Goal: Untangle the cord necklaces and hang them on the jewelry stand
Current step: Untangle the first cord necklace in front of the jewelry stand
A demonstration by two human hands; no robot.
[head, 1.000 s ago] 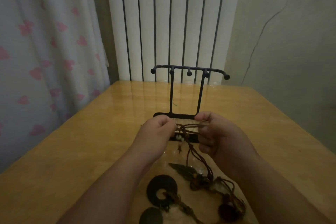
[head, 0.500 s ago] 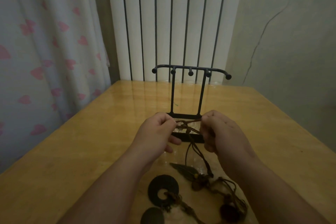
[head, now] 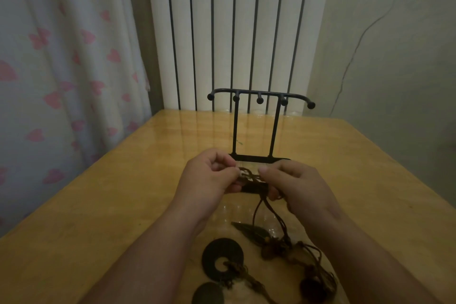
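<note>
Your left hand point(head: 209, 177) and right hand point(head: 296, 186) each pinch the knotted cords point(head: 248, 175); the stand point(head: 259, 100) is bare, nothing hung.

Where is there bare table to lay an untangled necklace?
Bare table lies left of the left hand toward the curtain, and right of the right hand. Crowded nearer than the hands, with pendants and cords; the stand sits beyond.

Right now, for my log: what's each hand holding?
Left hand: pinching the tangled cords.
Right hand: pinching the same cords.
</note>
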